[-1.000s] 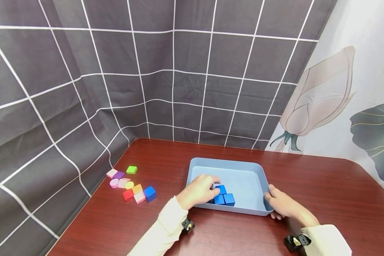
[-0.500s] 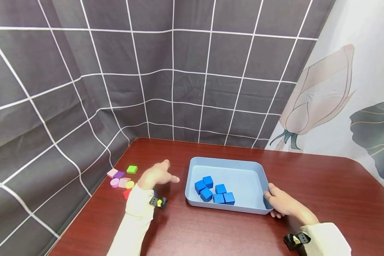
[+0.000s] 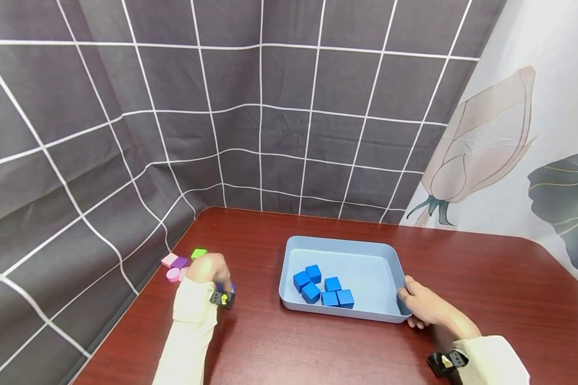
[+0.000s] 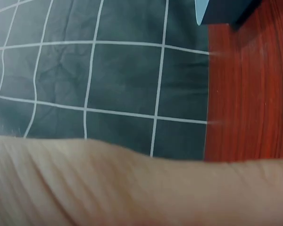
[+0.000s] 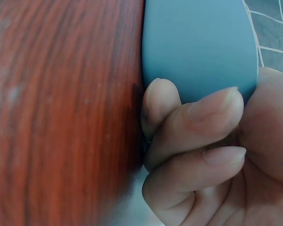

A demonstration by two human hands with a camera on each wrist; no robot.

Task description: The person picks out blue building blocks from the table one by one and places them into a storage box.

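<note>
My left hand [image 3: 213, 268] is at the left side of the table, its fingers bent down around a blue cube [image 3: 233, 289]. The wrist strap and fingers cover most of that cube; the fingertips are hidden. The left wrist view shows only bare skin of the hand [image 4: 108, 188] across the bottom. With its thumb at the rim and curled fingers against the outside wall, my right hand [image 3: 426, 305] grips the right end of a light blue tray [image 3: 339, 243]. Several blue cubes [image 3: 311, 292] lie in the tray's left half.
Small coloured blocks lie left of my left hand: a green one [image 3: 198, 253], a purple one [image 3: 179, 262], a pink round one [image 3: 173, 275] and others partly hidden by the sleeve. A grey checked curtain [image 3: 289, 133] hangs behind the red-brown table [image 3: 318, 353].
My left hand has left the tray, where several blue cubes now show uncovered, and moved left and down onto the blue cube on the table. The right hand and tray have stayed in place.
</note>
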